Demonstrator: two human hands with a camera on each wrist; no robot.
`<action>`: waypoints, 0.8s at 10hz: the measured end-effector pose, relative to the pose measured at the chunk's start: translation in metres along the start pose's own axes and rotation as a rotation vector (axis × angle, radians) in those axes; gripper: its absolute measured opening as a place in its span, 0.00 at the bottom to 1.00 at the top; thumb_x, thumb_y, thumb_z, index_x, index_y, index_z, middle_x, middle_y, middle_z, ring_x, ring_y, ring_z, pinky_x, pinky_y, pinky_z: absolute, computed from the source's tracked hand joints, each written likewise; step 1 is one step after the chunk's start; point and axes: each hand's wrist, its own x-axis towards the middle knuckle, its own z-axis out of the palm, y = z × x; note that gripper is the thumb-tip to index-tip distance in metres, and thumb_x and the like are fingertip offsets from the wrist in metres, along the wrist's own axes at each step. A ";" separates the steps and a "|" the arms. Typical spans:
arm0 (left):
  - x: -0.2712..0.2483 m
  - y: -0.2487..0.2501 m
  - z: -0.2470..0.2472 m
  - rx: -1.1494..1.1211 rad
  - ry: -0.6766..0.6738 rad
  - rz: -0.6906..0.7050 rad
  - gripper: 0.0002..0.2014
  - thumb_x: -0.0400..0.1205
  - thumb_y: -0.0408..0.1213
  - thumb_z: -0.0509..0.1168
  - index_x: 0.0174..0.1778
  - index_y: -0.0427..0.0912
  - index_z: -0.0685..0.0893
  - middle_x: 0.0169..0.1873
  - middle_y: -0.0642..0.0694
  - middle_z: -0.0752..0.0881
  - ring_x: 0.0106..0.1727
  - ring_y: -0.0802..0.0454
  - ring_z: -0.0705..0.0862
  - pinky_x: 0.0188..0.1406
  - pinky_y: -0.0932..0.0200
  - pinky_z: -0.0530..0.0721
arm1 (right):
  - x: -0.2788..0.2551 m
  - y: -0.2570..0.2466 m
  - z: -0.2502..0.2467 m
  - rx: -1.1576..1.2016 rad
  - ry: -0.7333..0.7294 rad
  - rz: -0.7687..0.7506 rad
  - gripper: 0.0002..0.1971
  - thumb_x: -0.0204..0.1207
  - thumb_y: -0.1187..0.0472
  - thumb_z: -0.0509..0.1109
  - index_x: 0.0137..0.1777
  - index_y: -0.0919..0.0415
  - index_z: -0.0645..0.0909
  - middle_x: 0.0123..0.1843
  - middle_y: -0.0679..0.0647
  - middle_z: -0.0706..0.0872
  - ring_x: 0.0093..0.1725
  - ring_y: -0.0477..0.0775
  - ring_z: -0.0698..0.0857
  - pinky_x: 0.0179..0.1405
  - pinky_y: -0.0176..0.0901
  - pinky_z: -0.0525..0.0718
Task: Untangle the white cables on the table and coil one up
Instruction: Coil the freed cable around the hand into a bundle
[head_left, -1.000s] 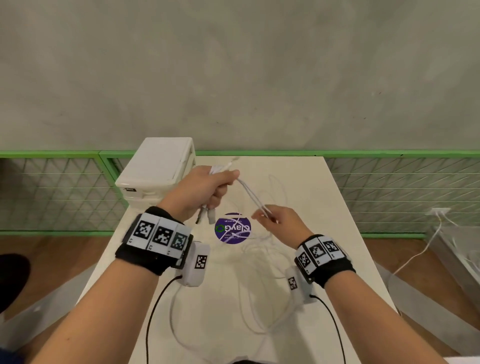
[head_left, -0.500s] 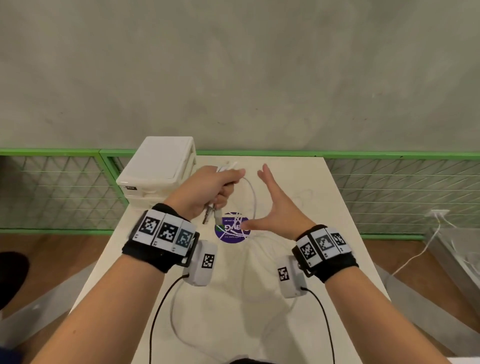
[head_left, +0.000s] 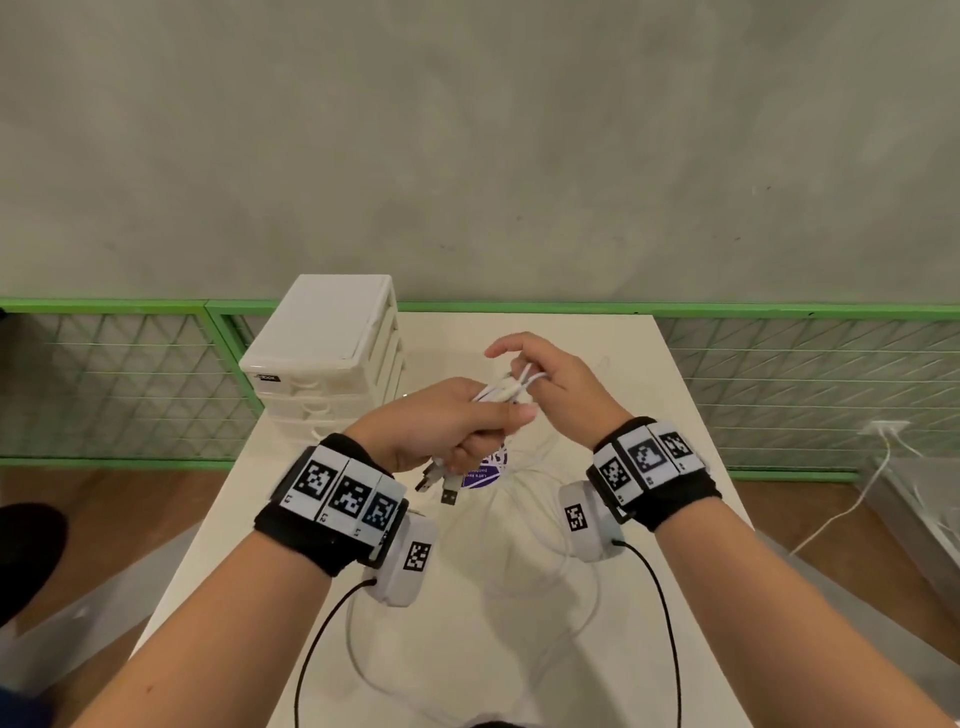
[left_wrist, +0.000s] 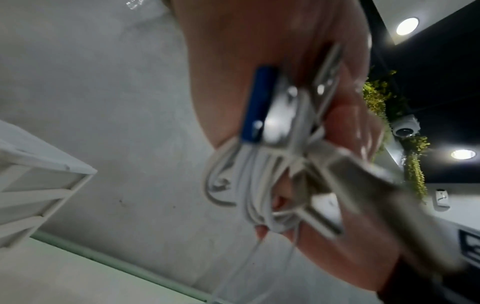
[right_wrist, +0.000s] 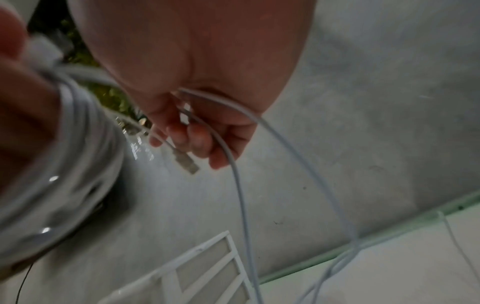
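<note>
My left hand (head_left: 457, 426) grips a bunch of white cable loops (head_left: 506, 391) above the table (head_left: 665, 597); two USB plugs (head_left: 441, 483) hang below its fist. In the left wrist view the loops (left_wrist: 246, 185) and a blue-tongued plug (left_wrist: 257, 107) lie against the palm. My right hand (head_left: 545, 374) is just right of the bunch, index finger raised, the other fingers curled over the loops. In the right wrist view cable strands (right_wrist: 241, 185) run through those curled fingers (right_wrist: 197, 139). Slack cable (head_left: 545, 545) trails down onto the table.
A white drawer unit (head_left: 322, 338) stands at the table's far left corner. A purple round sticker (head_left: 485, 470) lies under the hands. Green mesh fencing (head_left: 104, 364) runs behind the table, and another white cable (head_left: 852, 504) hangs at the right.
My right hand let go of the strand it pinched, spread flat, then rose to the bunch and curled on the loops. My left hand kept its grip and shifted slightly right.
</note>
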 end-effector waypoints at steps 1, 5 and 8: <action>-0.002 0.004 0.003 -0.017 -0.150 0.016 0.16 0.84 0.42 0.63 0.32 0.41 0.70 0.15 0.53 0.61 0.15 0.58 0.57 0.16 0.69 0.59 | 0.008 0.009 0.004 -0.060 -0.106 0.028 0.19 0.69 0.68 0.59 0.51 0.48 0.85 0.32 0.44 0.70 0.36 0.49 0.72 0.41 0.43 0.71; 0.002 -0.001 -0.003 -0.411 -0.425 0.232 0.15 0.80 0.48 0.68 0.34 0.43 0.79 0.14 0.58 0.66 0.11 0.65 0.61 0.14 0.71 0.58 | 0.005 0.024 0.017 0.126 -0.394 0.254 0.25 0.70 0.74 0.70 0.28 0.38 0.80 0.22 0.33 0.82 0.26 0.29 0.79 0.33 0.22 0.73; 0.016 0.007 0.000 -0.691 -0.142 0.389 0.17 0.80 0.52 0.62 0.32 0.44 0.79 0.12 0.58 0.67 0.10 0.65 0.63 0.11 0.71 0.64 | -0.029 0.018 0.059 -0.038 -0.394 0.262 0.15 0.81 0.65 0.59 0.39 0.52 0.84 0.25 0.47 0.83 0.30 0.50 0.82 0.47 0.50 0.82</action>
